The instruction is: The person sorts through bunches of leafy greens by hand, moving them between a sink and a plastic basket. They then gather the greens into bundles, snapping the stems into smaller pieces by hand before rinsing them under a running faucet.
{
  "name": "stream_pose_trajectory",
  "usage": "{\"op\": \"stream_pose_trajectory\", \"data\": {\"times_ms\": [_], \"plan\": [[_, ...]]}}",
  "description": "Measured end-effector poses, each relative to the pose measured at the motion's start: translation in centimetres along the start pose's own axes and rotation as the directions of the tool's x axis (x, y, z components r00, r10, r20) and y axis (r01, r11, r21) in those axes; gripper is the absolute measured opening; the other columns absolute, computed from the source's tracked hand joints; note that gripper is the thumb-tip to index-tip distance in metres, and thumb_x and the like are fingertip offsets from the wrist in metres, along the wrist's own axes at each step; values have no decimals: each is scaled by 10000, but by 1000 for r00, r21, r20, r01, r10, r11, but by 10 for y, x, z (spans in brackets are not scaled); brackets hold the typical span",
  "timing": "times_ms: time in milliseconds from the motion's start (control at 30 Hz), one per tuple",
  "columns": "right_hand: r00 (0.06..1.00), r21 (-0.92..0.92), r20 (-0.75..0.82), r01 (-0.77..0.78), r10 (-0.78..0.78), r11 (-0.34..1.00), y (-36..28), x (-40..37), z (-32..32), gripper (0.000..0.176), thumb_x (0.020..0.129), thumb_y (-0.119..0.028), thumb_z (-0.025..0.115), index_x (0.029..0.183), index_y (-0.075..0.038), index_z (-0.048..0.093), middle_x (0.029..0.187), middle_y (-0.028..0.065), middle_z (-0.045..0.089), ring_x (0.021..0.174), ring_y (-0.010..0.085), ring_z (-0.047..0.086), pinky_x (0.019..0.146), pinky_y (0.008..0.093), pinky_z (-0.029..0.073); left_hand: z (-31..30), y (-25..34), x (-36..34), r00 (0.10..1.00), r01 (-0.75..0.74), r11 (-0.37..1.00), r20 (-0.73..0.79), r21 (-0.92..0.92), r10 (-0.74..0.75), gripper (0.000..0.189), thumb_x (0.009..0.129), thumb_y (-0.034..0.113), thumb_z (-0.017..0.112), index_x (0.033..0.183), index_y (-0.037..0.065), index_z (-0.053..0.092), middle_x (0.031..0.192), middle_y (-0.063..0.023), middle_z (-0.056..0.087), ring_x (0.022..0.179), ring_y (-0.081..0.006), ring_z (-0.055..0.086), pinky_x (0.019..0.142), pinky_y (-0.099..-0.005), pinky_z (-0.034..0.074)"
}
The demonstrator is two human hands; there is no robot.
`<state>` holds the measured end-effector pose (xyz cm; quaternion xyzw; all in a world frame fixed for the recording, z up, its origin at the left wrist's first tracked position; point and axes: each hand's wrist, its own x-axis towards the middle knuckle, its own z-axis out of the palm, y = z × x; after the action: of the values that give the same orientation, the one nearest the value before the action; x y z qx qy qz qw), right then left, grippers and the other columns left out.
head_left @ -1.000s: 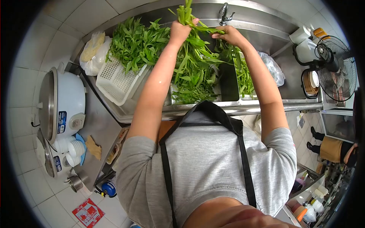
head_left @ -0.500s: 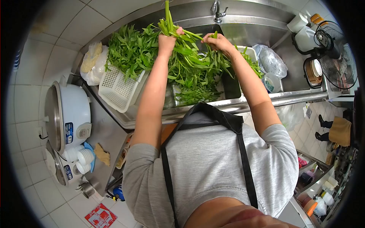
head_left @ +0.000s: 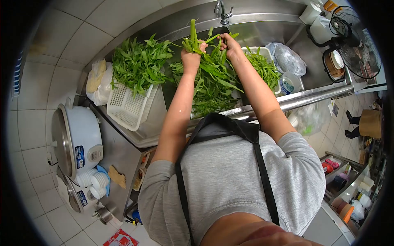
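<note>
Over the sink, my left hand (head_left: 191,61) is wrapped round a bunch of leafy greens that look like water spinach (head_left: 213,69). Thick pale stems stick up above that fist, and long leaves hang down into the basin. Just to the right, my right hand (head_left: 230,45) is closed, its fingers pinching a water spinach stem at the upper side of the bunch. The fingertips are partly hidden. To the left, a pile of leafy greens (head_left: 139,65) lies over the far end of a white perforated basket (head_left: 128,107).
A second white basket (head_left: 266,53) holds cut green stems at right, beside a clear plastic bag (head_left: 289,59) and a small tub (head_left: 290,82). The faucet (head_left: 223,13) rises behind. A fan (head_left: 349,39) stands far right; a large rice cooker (head_left: 82,131) is left.
My hands have come closer together, and the left hand with its bunch has moved right, away from the leafy pile. The view has shifted slightly.
</note>
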<state>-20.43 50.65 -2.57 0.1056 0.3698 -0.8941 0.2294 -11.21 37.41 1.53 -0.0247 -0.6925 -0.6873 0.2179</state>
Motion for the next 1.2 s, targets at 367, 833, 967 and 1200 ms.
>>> {"op": "stream_pose_trajectory", "data": {"times_ms": [367,833,967,1200], "plan": [[939,106,-328,151,-109,983,4,50,-58,95,715,-127,573,662,-48,572,516,5,429,398,109,324,394,263,299,4,2,-16,995,-57,998,-76,40,60,141,760,62,629,852,-34,585,756,-93,627,636,-137,604,563,-244,490],[774,-759,625,633,106,-152,-58,-63,43,308,733,-270,650,959,-64,611,780,81,615,735,154,540,710,295,416,-25,8,14,988,140,971,93,-193,-124,255,748,54,641,973,-37,562,864,-93,614,643,-143,583,598,-247,466],[821,-825,565,563,-77,-48,-84,-54,26,326,706,-297,657,932,-66,623,822,116,631,757,222,586,717,322,442,-29,8,15,976,164,970,171,-178,-133,276,727,49,669,966,-33,558,861,-103,608,709,-158,604,664,-249,477],[913,-917,316,224,-259,-330,-151,-61,-58,264,712,-221,637,886,-23,619,655,131,578,584,222,538,591,351,421,-50,-9,6,965,232,950,169,-208,-199,293,746,36,644,993,-52,513,862,-125,608,808,-188,615,731,-272,488]]}}
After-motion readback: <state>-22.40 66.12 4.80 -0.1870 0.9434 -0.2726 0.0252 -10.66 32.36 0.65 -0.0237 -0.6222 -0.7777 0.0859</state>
